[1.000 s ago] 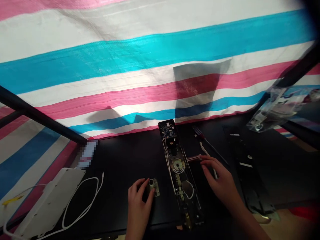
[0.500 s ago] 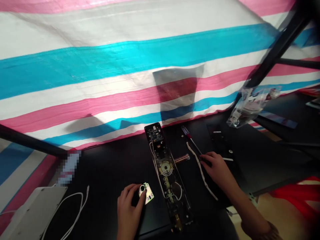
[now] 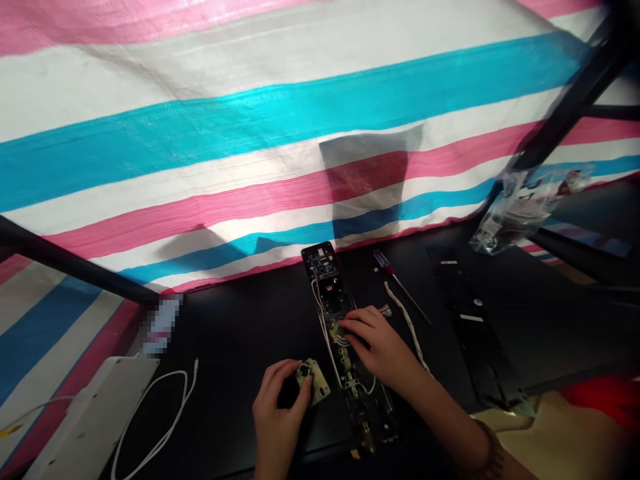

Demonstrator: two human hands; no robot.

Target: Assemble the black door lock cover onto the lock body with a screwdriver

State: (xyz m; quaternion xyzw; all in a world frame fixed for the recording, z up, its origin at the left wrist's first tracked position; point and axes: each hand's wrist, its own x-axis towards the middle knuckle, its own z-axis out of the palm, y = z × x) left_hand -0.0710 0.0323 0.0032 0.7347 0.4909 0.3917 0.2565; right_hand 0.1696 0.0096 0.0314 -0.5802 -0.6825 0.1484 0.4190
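Note:
My left hand pinches a small pale plate with a round hole or ring near its corner. It is held low over the dark table, left of a long opened black device. That device shows a circuit board at its far end, thin white wires along its left side and a brass-coloured fitting at its near end. My right hand reaches over the device, thumb and fingertips closed at the round part in its middle. The hand hides some of that part.
Right of the device lie a screwdriver, a pale braided cord and a long black cover. A clear plastic bag is at the right back. A white box and white cable sit at left. Striped sheeting hangs behind.
My right hand has left the screwdriver, which now lies on the table, and moved left onto the device's round part. My left hand still holds the plate. The view has shifted slightly.

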